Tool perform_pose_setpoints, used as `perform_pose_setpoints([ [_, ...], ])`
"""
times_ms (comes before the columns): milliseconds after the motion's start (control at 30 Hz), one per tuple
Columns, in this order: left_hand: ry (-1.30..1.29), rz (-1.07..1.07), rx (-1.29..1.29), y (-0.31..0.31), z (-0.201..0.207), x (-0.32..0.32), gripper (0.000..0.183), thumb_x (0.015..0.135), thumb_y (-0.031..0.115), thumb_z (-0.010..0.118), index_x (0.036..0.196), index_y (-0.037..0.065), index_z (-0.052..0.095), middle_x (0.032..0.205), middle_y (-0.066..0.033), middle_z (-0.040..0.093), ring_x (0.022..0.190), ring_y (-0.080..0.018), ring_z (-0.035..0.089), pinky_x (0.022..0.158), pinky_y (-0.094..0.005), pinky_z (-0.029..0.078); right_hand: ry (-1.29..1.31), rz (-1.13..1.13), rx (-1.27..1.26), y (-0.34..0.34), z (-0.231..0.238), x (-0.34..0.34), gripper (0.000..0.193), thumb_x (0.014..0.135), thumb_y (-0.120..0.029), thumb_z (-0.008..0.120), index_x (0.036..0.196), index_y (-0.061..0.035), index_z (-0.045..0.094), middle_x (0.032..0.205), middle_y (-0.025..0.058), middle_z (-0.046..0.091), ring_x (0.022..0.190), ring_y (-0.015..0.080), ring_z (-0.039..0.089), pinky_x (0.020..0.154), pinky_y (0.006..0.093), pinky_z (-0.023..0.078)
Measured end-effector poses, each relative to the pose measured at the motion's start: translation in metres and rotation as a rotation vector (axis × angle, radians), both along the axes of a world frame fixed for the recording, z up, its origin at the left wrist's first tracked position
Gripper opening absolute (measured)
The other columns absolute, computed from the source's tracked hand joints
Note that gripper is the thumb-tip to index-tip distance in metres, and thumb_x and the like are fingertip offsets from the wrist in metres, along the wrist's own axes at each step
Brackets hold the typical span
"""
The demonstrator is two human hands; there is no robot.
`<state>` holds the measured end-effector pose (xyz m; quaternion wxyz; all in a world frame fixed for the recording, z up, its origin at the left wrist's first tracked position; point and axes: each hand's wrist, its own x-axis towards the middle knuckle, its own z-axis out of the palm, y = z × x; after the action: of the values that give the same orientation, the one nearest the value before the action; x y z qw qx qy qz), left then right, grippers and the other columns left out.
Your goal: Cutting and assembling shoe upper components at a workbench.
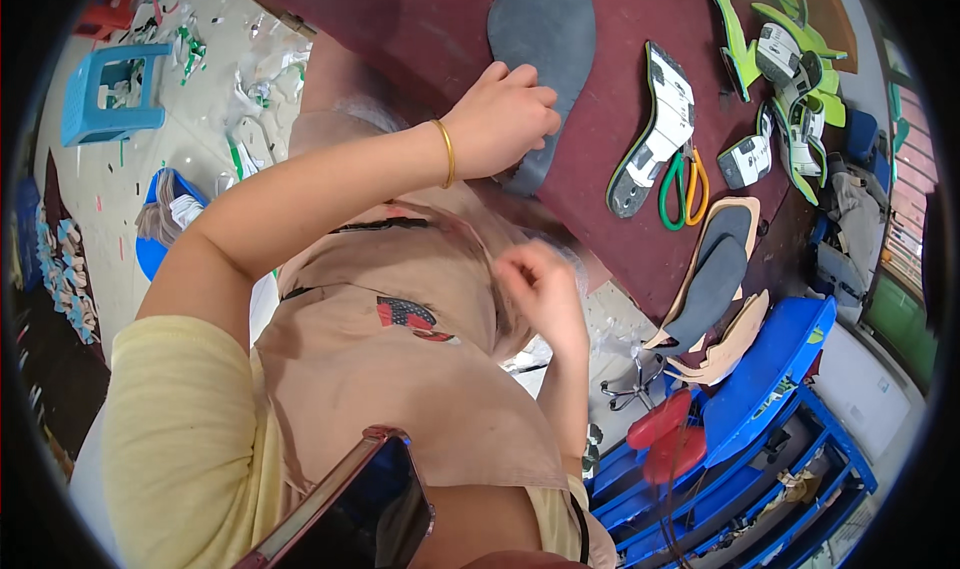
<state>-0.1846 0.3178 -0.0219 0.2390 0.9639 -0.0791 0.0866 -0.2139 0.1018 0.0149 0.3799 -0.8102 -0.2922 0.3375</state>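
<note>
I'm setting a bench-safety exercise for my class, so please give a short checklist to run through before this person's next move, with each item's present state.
1. Dark grey, flat, sole-shaped sheet on the dark red table: ok.
2. Left bare hand at the sheet: ok, fingers curled over it.
3. Right bare hand at the sheet: not ok, it is apart from it.
4. Right hand empty: cannot tell, it is blurred.
5. Scissors with green and orange loop handles set down: ok, lying on the table.
6. Pale floor free of green-and-white scraps: not ok, they lie scattered.
</note>
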Motion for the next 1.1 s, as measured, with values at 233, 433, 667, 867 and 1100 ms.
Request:
perform_pose_setpoints([
  [233, -0.037, 0.057, -0.023, 0.002, -0.004, 0.015, 0.012, 0.074, 0.02, 0.069, 0.083, 0.014, 0.067, 0.084, 0.0042, 0.056, 0.091, -0.0176, 0.048, 0.076, -0.0335, 0.036, -0.294, -0.342, 0.166, 0.042, -0.009, 0.051, 0.014, 0.078, 0.003, 0.063, 0.08, 0.001, 0.049, 0.072, 0.0086, 0.05, 0.057, 0.0168, 0.051, 0.054, 0.0291, 0.043],
  [433, 0.01, 0.047, -0.126, 0.008, -0.007, 0.026, 0.014, 0.072, 0.019, 0.071, 0.084, 0.016, 0.066, 0.084, 0.0056, 0.056, 0.092, -0.0171, 0.048, 0.077, -0.0339, 0.035, -0.537, -0.185, 0.179, 0.053, -0.023, 0.089, 0.013, 0.08, 0.003, 0.059, 0.088, -0.0013, 0.048, 0.076, 0.0127, 0.056, 0.067, 0.0275, 0.058, 0.06, 0.037, 0.046],
  [667, 0.087, 0.065, -0.142, 0.01, -0.007, 0.031, 0.017, 0.07, 0.023, 0.072, 0.085, 0.017, 0.067, 0.083, 0.0062, 0.059, 0.094, -0.0171, 0.049, 0.078, -0.0344, 0.036, -0.671, 0.097, 0.001, 0.061, -0.009, 0.097, 0.02, 0.079, 0.002, 0.057, 0.093, -0.0031, 0.044, 0.075, 0.0133, 0.058, 0.07, 0.0325, 0.059, 0.062, 0.0417, 0.045],
  [867, 0.139, 0.057, -0.152, 0.011, -0.004, 0.033, 0.014, 0.071, 0.021, 0.07, 0.084, 0.017, 0.067, 0.084, 0.0058, 0.059, 0.093, -0.0177, 0.049, 0.077, -0.0351, 0.036, -0.776, 0.149, -0.125, 0.072, -0.004, 0.092, 0.021, 0.077, 0.004, 0.055, 0.093, -0.0008, 0.041, 0.075, 0.017, 0.058, 0.071, 0.0361, 0.058, 0.062, 0.0435, 0.046],
  [1100, 0.102, 0.077, -0.128, 0.011, -0.006, 0.032, 0.012, 0.073, 0.013, 0.065, 0.084, 0.017, 0.067, 0.083, 0.0054, 0.058, 0.092, -0.019, 0.048, 0.077, -0.0355, 0.036, -0.874, 0.224, -0.279, 0.091, -0.003, 0.087, 0.022, 0.072, 0.007, 0.055, 0.09, 0.0007, 0.044, 0.079, 0.0183, 0.058, 0.073, 0.0371, 0.058, 0.066, 0.0449, 0.047],
])
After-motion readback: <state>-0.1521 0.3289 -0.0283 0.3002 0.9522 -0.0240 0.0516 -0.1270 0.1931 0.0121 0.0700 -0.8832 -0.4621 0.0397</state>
